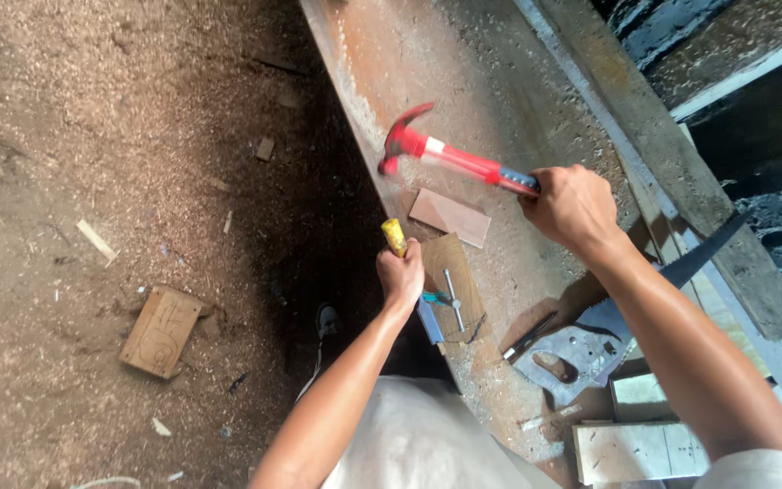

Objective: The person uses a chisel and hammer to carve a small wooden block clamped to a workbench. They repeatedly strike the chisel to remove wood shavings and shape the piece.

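Fingers of right hand wrapped tight round red-and-white claw hammer raised over dusty workbench, left hand fisted on yellow-handled chisel near brown wooden block, knuckles probably at risk from any glancing blow.

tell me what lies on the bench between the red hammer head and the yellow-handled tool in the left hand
In the head view, a small flat wooden block lies on the dusty bench, between the hammer head and the yellow-handled tool held by the left hand.
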